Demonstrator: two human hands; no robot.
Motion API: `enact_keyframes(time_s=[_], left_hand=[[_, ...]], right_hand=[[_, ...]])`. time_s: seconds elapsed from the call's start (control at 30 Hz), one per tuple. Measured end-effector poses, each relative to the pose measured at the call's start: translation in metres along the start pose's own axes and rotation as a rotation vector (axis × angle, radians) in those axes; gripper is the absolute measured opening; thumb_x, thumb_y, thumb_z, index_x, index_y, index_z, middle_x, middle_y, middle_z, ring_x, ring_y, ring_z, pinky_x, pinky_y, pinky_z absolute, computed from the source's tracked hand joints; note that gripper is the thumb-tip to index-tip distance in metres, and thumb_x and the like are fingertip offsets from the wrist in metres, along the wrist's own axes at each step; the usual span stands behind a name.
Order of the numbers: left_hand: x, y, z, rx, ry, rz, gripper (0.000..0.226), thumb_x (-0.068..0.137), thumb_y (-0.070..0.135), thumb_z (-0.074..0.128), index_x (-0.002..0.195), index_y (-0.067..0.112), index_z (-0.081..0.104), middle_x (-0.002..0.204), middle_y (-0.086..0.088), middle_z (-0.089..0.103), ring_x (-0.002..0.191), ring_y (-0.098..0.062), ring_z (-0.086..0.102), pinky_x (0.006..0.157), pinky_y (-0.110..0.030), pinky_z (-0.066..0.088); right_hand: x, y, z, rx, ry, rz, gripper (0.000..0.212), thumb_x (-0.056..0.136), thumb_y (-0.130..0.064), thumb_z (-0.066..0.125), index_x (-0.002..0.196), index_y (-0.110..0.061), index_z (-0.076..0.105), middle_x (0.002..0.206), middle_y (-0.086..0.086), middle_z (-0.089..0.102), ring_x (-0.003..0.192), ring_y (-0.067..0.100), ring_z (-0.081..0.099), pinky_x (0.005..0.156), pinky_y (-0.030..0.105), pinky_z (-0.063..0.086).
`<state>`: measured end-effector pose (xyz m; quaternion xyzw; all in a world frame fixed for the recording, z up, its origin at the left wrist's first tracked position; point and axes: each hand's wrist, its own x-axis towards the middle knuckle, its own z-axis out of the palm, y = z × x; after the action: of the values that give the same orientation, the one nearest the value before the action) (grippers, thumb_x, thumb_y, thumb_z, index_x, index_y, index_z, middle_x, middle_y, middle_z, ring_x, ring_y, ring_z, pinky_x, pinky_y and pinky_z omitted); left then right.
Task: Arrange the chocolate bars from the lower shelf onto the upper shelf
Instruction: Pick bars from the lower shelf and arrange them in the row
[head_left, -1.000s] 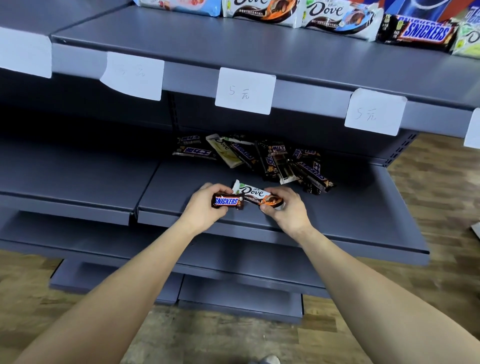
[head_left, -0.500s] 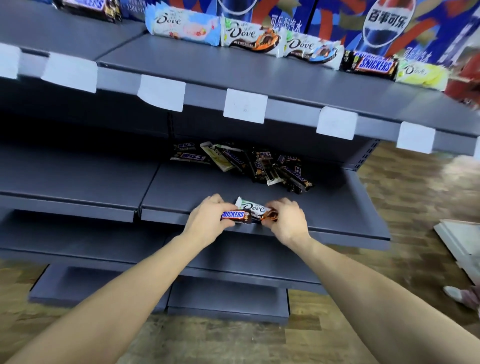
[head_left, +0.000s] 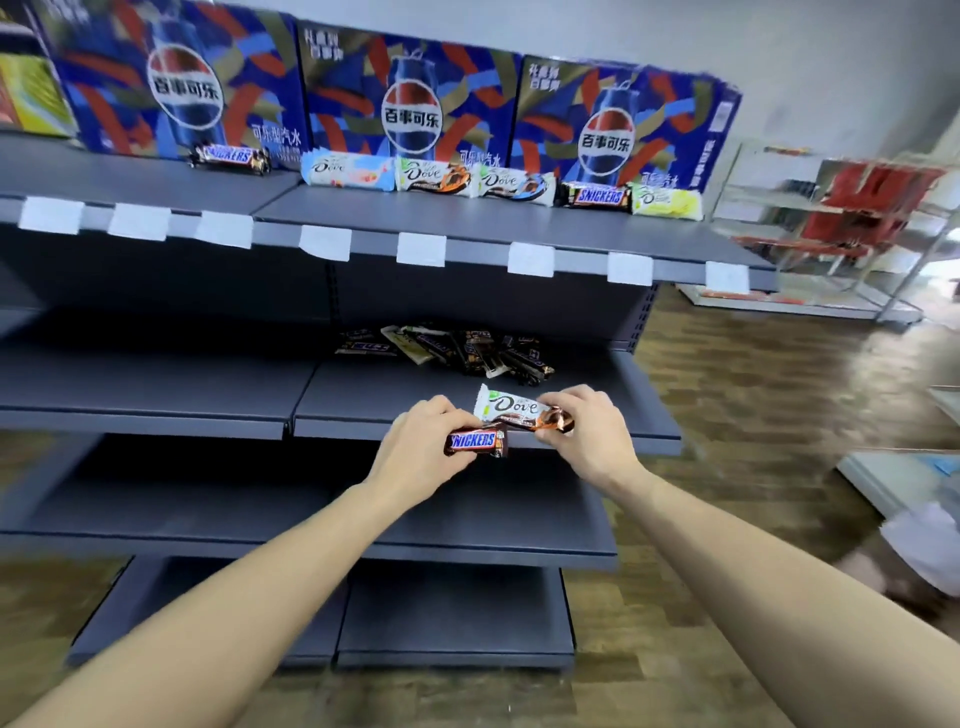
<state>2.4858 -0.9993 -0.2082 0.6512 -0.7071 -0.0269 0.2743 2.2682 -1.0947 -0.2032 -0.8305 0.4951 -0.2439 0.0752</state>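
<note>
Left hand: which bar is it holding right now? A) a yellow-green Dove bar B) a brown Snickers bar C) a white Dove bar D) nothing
B: the left hand grips the Snickers bar, while the right hand holds the white Dove bar.

Retail shop — small store or a mock-up of one. Grey metal gondola shelving (head_left: 467, 239) in several tiers, with white paper price tags (head_left: 421, 249) stuck along the shelf edge. Snickers and Dove bars (head_left: 498, 182) are faced in a row on the upper shelf, and Pepsi cartons (head_left: 410, 98) are stacked behind them. A loose pile of bars (head_left: 457, 351) sits on the shelf below. Wood-look floor (head_left: 779, 395) — another rack with red goods (head_left: 857, 208) stands at far right.
</note>
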Motion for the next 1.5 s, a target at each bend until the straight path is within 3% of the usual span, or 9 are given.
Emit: enact_keyframes(time_s=[0.17,0.33,0.57,0.7,1.23,1.5], left_hand=[[-0.009,0.04,-0.046,-0.007,0.086,0.065,0.035,0.081,0.032,0.071,0.115,0.034,0.065,0.103,0.013,0.054,0.098,-0.008,0.049,0.083,-0.026,0.04],[0.012,0.063,-0.096,0.087,0.2,0.135,0.036,0.076,0.031,0.071,0.112,0.032,0.068,0.101,0.009,0.058,0.091,-0.014,0.054,0.085,-0.031,0.044],[0.054,0.067,-0.144,0.172,0.282,0.171,0.036,0.076,0.029,0.07,0.112,0.029,0.068,0.098,0.006,0.06,0.093,-0.016,0.056,0.084,-0.031,0.044],[0.079,0.052,-0.157,0.234,0.303,0.168,0.037,0.079,0.03,0.069,0.115,0.03,0.066,0.104,0.006,0.06,0.096,-0.017,0.055,0.089,-0.032,0.042],[0.187,-0.023,-0.169,0.261,0.255,0.103,0.04,0.081,0.043,0.071,0.119,0.033,0.063,0.104,0.008,0.06,0.102,-0.014,0.052,0.084,-0.029,0.04],[0.222,-0.044,-0.163,0.269,0.242,0.028,0.042,0.08,0.042,0.072,0.12,0.033,0.063,0.104,0.007,0.06,0.102,-0.015,0.052,0.082,-0.029,0.038]], right_hand=[[-0.004,-0.024,-0.057,-0.044,0.092,-0.08,0.041,0.078,-0.034,0.077,0.118,-0.033,0.066,0.117,-0.005,0.06,0.107,0.02,0.053,0.088,0.035,0.043],[0.017,-0.052,-0.109,-0.025,0.148,-0.158,0.044,0.076,-0.034,0.078,0.118,-0.032,0.066,0.117,-0.005,0.06,0.108,0.022,0.052,0.093,0.039,0.044],[0.058,-0.071,-0.144,-0.059,0.215,-0.214,0.044,0.08,-0.032,0.077,0.122,-0.028,0.065,0.118,-0.002,0.06,0.109,0.022,0.05,0.094,0.032,0.039],[0.09,-0.072,-0.148,-0.087,0.239,-0.217,0.044,0.081,-0.032,0.076,0.122,-0.028,0.063,0.118,-0.003,0.059,0.111,0.022,0.049,0.093,0.034,0.039],[0.201,-0.07,-0.115,-0.053,0.226,-0.122,0.045,0.077,-0.029,0.08,0.118,-0.025,0.065,0.114,-0.002,0.058,0.11,0.021,0.047,0.094,0.034,0.043],[0.258,-0.07,-0.098,-0.001,0.133,-0.182,0.046,0.077,-0.025,0.081,0.121,-0.019,0.067,0.116,0.003,0.058,0.109,0.022,0.05,0.087,0.022,0.035]])
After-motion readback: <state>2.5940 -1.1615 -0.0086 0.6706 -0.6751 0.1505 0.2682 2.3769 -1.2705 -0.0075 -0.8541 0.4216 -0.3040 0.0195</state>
